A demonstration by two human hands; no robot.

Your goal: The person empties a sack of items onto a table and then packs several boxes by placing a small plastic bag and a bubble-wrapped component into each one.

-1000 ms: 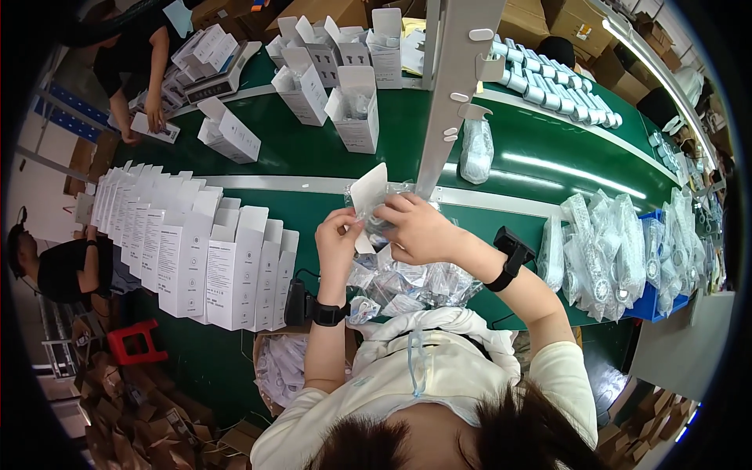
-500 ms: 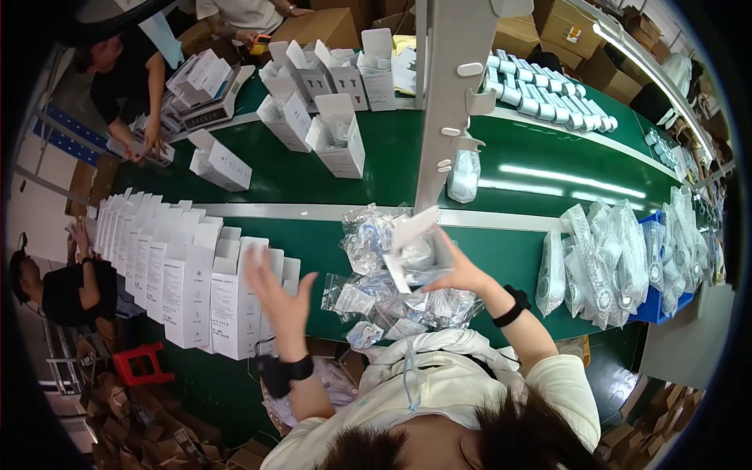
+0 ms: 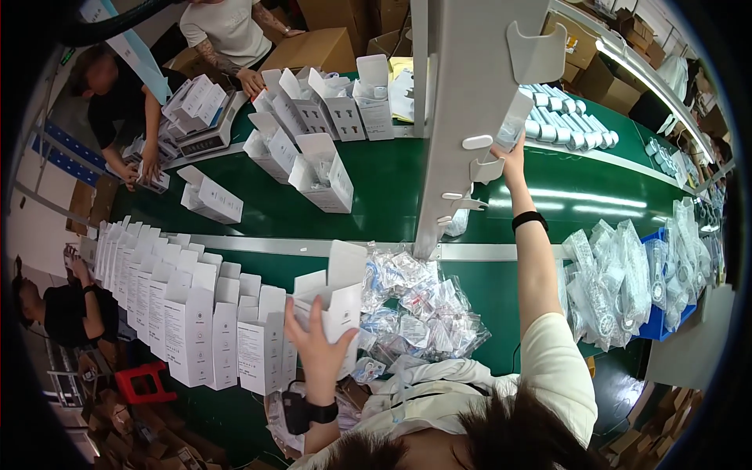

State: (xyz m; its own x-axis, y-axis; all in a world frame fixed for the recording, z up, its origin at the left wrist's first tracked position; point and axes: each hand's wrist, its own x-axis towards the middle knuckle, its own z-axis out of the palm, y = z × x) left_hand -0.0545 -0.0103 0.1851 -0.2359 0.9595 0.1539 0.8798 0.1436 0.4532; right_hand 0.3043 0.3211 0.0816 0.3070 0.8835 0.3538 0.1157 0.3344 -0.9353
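Observation:
My left hand [image 3: 319, 341] grips an open-topped white carton [image 3: 343, 301], fingers and thumb spread round its near side. Its flaps stand up, and it is just right of a long row of upright white cartons [image 3: 188, 337]. My right arm stretches far forward past the grey post. At its end my right hand [image 3: 511, 163] holds another white carton [image 3: 513, 117], partly hidden by the post's bracket, with something clear showing at its lower part. Between my arms lies a pile of small clear bags [image 3: 415, 309] with white and blue parts.
A grey post [image 3: 450, 117] with hooks rises mid-bench. Open cartons [image 3: 321, 176] stand on the green belt, far left; two people work beyond, another at left. Silvery devices [image 3: 568, 121] line the far right. Bubble-wrapped items [image 3: 607, 282] and a blue bin [image 3: 666, 313] are at right.
My right hand has moved forward and right with its carton, from over the bag pile to beyond the post. My left hand, open before, has taken hold of a carton. The whole view has shifted.

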